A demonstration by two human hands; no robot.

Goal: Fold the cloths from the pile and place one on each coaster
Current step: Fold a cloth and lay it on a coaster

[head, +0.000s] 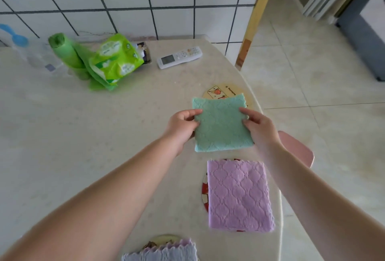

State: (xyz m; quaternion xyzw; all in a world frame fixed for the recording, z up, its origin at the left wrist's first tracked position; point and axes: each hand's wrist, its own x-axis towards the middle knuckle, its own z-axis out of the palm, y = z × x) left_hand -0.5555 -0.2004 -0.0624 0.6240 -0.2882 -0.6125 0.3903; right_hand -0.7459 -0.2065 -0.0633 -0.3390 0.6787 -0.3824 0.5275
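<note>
- Your left hand (183, 123) pinches the left edge of the folded square mint-green cloth (221, 124), with the thumb on top and the fingers curled under.
- Your right hand (259, 124) pinches the right edge of the same cloth in the same way.
- The cloth is almost square and lies nearly flat. Its wavy edge points away from you, toward the tiled wall (125, 0).
- Its far edge covers the near part of the round pale coaster with the drawing (220, 91), close to the right edge of the pale stone worktop (83, 125).
- Nearer to you, a folded lilac cloth with a diamond pattern (239, 195) lies on a round red and white coaster (204, 190). Its long side runs from you toward the wall.
- At the bottom, a pale purple wavy-edged cloth (162, 251) sits partly on another round coaster (164, 239).
- Far back on the worktop are a green roll of bags (64, 50), a green tissue pack (115, 60) and a white remote control (179, 57).
</note>
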